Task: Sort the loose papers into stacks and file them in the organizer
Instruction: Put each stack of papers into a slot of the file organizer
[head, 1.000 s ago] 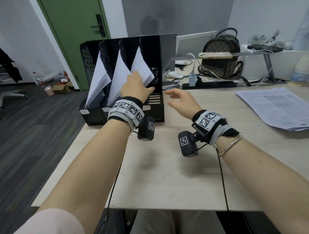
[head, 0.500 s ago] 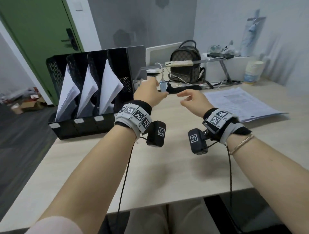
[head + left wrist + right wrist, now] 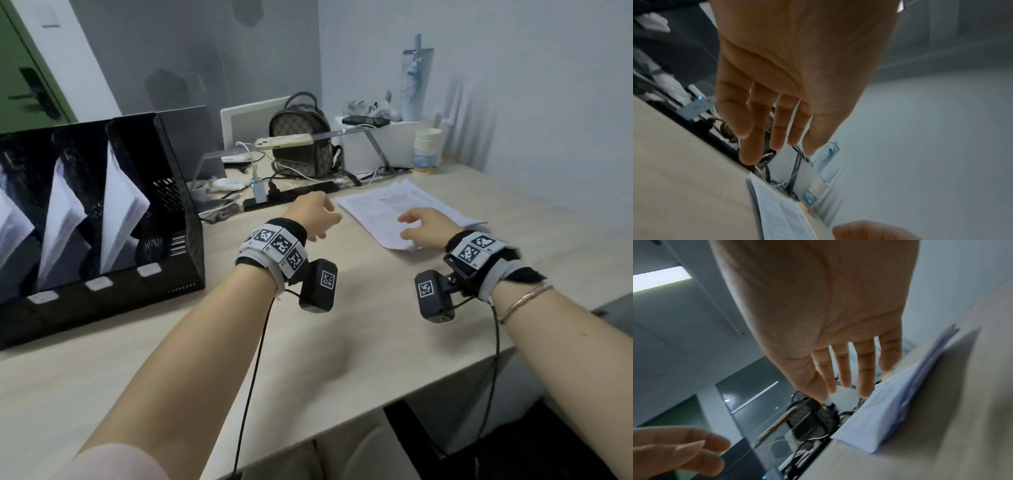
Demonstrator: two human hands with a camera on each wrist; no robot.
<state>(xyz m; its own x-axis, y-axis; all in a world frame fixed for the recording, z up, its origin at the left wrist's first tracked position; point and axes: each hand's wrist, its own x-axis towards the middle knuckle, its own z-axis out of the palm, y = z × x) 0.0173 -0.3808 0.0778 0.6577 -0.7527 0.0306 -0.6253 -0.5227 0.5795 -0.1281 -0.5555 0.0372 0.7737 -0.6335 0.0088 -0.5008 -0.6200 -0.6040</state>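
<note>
While both hands hover empty with fingers loosely spread, the right hand (image 3: pixel 423 228) is already over the near corner of the paper stack (image 3: pixel 407 205), whose long axis runs away to the right, and the left hand (image 3: pixel 317 216) hangs just beside its left edge.

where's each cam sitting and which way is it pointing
Head: worn on the head, looking forward and down over the desk; both forearms, left hand and right hand show.
Left wrist: under the left palm, looking along its fingers toward the paper stack.
Right wrist: under the right palm, looking toward the same stack.
Shared: all three see the stack and backpack.
</note>
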